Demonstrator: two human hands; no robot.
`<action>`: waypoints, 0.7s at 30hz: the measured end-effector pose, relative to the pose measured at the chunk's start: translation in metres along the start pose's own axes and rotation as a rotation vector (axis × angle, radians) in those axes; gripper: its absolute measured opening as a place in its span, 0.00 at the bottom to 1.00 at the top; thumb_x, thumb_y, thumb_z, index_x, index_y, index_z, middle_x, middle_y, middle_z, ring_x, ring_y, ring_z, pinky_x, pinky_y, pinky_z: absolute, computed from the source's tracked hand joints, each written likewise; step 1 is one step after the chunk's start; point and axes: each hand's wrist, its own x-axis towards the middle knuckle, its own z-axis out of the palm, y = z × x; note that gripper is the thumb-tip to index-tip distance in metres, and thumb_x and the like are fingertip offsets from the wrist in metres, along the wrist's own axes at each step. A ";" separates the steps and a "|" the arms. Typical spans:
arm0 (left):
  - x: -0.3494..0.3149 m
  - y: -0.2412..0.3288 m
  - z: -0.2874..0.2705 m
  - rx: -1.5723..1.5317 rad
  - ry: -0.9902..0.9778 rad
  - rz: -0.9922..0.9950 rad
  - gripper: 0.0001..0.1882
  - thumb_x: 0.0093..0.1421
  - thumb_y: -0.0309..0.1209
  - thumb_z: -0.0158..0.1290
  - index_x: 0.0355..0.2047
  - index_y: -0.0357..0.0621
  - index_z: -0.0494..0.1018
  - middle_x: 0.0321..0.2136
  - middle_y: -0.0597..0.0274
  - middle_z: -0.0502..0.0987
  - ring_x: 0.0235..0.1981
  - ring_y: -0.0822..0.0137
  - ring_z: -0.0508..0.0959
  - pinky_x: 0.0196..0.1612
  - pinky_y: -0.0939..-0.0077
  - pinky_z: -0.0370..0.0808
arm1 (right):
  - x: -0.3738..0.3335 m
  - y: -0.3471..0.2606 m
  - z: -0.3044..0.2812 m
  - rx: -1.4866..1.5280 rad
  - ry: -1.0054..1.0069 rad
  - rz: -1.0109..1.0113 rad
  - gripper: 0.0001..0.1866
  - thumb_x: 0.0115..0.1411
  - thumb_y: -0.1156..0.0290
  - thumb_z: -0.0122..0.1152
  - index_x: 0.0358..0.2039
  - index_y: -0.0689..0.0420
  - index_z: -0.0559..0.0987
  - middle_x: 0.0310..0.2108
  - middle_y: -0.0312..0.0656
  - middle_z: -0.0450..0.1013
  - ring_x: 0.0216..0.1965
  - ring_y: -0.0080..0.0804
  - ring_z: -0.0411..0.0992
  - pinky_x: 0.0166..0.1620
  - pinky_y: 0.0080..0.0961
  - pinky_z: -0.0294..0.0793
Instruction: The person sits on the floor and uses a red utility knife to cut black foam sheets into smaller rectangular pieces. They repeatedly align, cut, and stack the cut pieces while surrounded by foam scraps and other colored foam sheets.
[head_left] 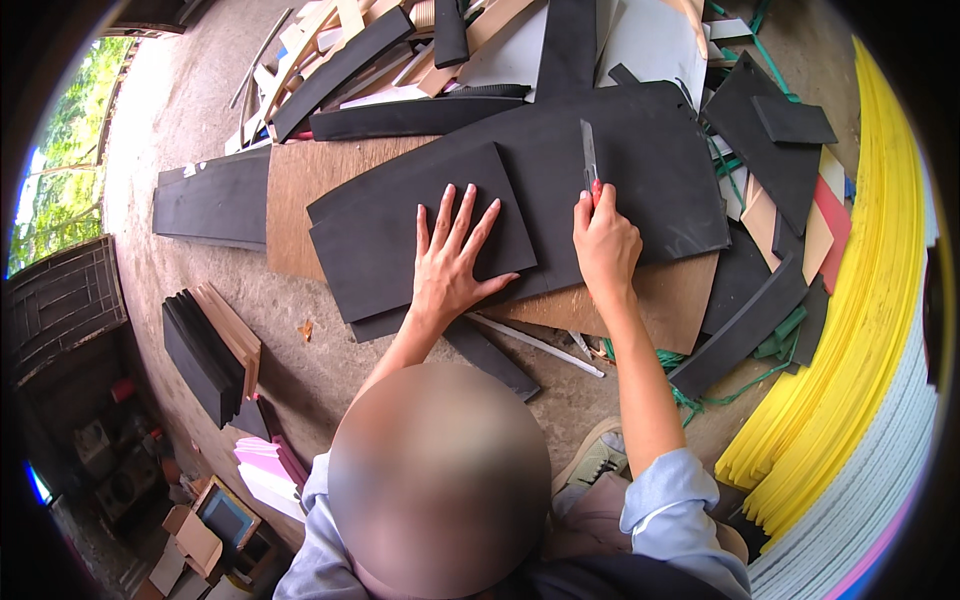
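Observation:
My left hand [452, 262] lies flat with fingers spread on a black rectangular foam-like piece [365, 235]. That piece rests on top of a larger black sheet [655, 165], which lies over a brown wooden board [295, 190]. To the right of the rectangular piece, my right hand [608, 243] is closed around a utility knife [588, 150] with a red part showing and a long blade extended. The blade points away from me, over the larger sheet. Most of the knife's handle is hidden in my fingers.
Offcuts in black, tan and white [370, 75] heap up beyond the board. Tall stacks of yellow sheets [830, 330] and pale blue sheets [860, 520] stand at the right. Black and tan pieces [205, 350] sit at the left. Green strapping [740, 395] lies near my shoe [600, 460].

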 end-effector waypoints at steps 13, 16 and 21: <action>0.011 -0.007 0.002 0.017 0.031 0.000 0.46 0.40 0.58 0.55 0.59 0.59 0.55 0.61 0.57 0.50 0.63 0.56 0.47 0.62 0.52 0.41 | 0.000 -0.001 0.001 -0.009 0.009 -0.010 0.10 0.59 0.65 0.45 0.26 0.57 0.65 0.10 0.43 0.69 0.14 0.44 0.71 0.16 0.34 0.71; 0.012 -0.009 0.003 0.015 0.036 0.000 0.46 0.40 0.57 0.56 0.59 0.59 0.55 0.61 0.58 0.51 0.63 0.56 0.47 0.61 0.52 0.41 | 0.001 -0.002 0.000 -0.002 0.001 -0.009 0.10 0.59 0.65 0.45 0.26 0.57 0.65 0.10 0.43 0.69 0.13 0.43 0.71 0.16 0.34 0.71; 0.014 -0.011 0.003 0.019 0.051 0.005 0.46 0.40 0.57 0.56 0.59 0.59 0.55 0.60 0.58 0.51 0.63 0.56 0.47 0.61 0.52 0.42 | 0.001 -0.002 -0.001 -0.008 -0.007 -0.009 0.09 0.59 0.65 0.45 0.26 0.57 0.65 0.09 0.43 0.69 0.13 0.43 0.71 0.16 0.33 0.71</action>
